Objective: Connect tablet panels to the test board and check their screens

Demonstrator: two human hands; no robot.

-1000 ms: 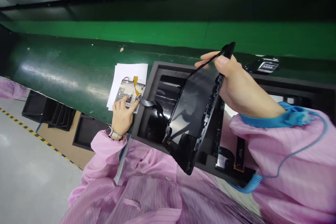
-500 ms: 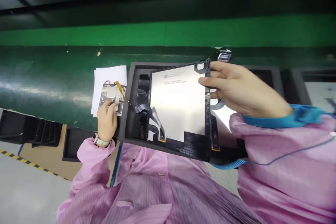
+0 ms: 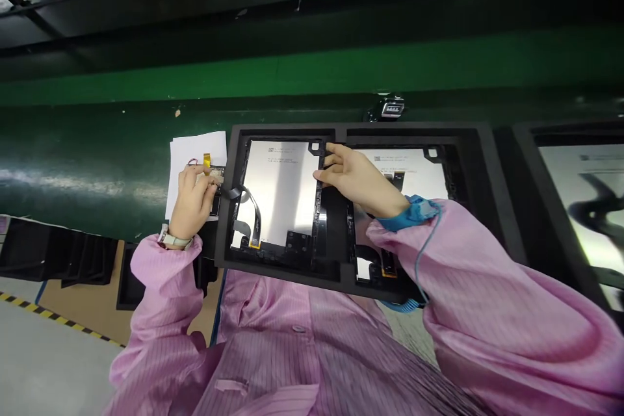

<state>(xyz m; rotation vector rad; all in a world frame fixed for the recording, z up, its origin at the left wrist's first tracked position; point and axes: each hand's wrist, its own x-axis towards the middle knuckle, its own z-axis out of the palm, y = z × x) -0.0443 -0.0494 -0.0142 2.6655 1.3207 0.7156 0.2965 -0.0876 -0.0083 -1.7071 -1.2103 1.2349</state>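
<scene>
My left hand (image 3: 192, 201) is at the left, its fingers curled over a small circuit board (image 3: 217, 175) and partly hiding it. Yellow tape (image 3: 207, 160) sticks up at the board's top. A dark flat cable (image 3: 234, 193) runs from near the board across the tray wall to a display panel (image 3: 277, 182). This panel lies silvery back up in the left compartment of a black foam tray (image 3: 287, 275). My right hand (image 3: 363, 182) grips the panel's upper right edge between thumb and fingers.
A second display panel (image 3: 414, 166) lies in the tray's right compartment, partly under my right arm. Behind the tray stands a small counter (image 3: 390, 108). White sheets (image 3: 192, 146) lie under the board. Another tray with a panel (image 3: 580, 169) is at the right; black trays (image 3: 73, 253) sit lower left.
The panel in my right hand has gone from raised and tilted to lying down in the left compartment. My right hand has moved left and lower with it. My left hand stays on the board.
</scene>
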